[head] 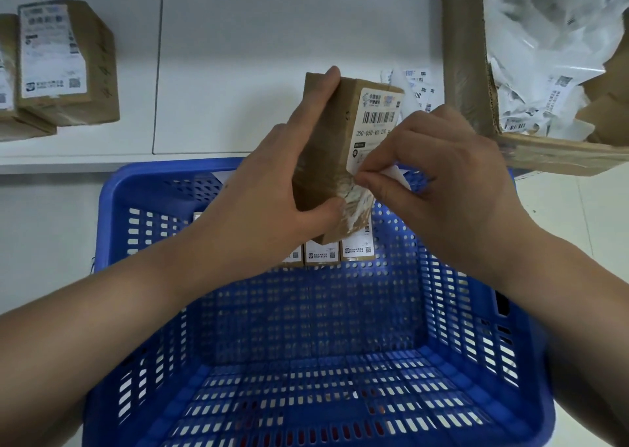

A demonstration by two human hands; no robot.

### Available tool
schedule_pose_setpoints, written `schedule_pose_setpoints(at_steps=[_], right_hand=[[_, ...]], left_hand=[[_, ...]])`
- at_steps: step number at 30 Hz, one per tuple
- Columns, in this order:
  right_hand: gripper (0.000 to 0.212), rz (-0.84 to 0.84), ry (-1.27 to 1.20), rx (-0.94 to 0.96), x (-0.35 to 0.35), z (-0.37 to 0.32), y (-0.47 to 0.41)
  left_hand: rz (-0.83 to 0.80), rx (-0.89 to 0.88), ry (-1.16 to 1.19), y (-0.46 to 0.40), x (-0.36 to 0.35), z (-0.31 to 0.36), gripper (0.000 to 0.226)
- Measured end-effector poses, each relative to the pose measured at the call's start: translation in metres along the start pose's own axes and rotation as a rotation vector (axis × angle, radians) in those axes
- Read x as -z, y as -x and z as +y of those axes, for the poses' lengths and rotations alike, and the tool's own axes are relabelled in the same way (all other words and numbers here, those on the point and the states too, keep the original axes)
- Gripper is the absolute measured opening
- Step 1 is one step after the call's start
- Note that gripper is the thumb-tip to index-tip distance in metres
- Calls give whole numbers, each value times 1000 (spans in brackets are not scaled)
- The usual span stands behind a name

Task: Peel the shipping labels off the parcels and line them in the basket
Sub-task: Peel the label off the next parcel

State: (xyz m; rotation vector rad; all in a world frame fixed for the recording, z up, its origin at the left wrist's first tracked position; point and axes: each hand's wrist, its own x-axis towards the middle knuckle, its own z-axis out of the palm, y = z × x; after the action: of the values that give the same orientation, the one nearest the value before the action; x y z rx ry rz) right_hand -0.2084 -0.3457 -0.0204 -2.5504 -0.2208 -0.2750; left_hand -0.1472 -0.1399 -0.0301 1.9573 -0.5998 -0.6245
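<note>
The left hand (272,177) wraps the brown parcel (326,153) and holds it tilted over the far end of the blue basket (143,187), thumb low on the near face, a fingertip hooked over the top edge. The right hand (439,174) is in a tight pinch grip on the lower corner of the shipping label (376,123); that corner looks lifted, with torn white residue showing on the cardboard below it. The upper part of the label, barcode and all, lies flat on the box.

The step in hand, I'd say, is the peel itself. Best to pull low and slow, back along the face rather than straight out, so the paper comes away whole instead of tearing again. The left hand should brace hard against that pull.

In the basket, a row of parcels (323,254) sits along the far wall. On the tabletop (272,38), labelled boxes (64,61) wait at far left; a carton of scraps (544,72) stands right.
</note>
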Motion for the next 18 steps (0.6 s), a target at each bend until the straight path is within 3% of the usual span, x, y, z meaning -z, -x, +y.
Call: schedule_pose_setpoints(at_steps=[12, 18], right_hand=[[18, -39, 80, 10, 8, 5, 4], [10, 19, 53, -105, 25, 17, 1]], left_hand=[[-38, 28, 3, -2, -6, -2, 106], [-17, 49, 19, -2, -3, -5, 107]])
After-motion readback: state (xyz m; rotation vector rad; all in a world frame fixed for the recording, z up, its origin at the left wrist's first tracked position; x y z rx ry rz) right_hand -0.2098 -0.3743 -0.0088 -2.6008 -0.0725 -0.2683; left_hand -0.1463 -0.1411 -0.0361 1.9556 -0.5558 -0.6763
